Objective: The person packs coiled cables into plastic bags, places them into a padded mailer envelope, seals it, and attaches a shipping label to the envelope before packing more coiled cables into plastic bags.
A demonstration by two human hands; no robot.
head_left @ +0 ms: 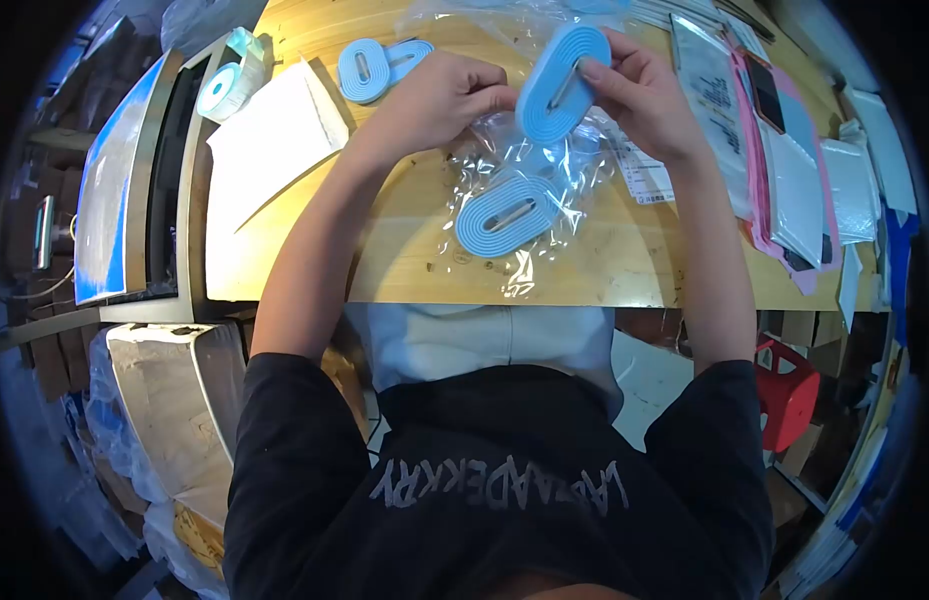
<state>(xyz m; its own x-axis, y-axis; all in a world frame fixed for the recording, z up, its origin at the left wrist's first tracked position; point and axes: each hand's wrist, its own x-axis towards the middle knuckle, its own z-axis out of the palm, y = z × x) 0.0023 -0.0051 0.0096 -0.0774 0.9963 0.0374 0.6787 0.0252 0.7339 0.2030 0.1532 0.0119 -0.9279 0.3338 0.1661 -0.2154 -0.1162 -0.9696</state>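
My right hand (649,95) grips a light blue flat strip wound into an oval coil (562,85), tilted above the table. Below it lies a clear plastic bag (574,185) with a second blue oval coil (506,217) in or under its film; which one I cannot tell. My left hand (452,100) is closed in a pinch at the bag's upper left edge, its fingertips partly hidden. Further left, beyond that hand, more blue coils (366,70) rest on the wooden table (414,265).
A white paper sheet (274,150) and a tape dispenser (224,88) lie at the left, beside a monitor (119,185). On the right are a phone (764,92), a pink folder (752,170) and plastic packets (709,100). A red stool (784,392) stands below the table's right edge.
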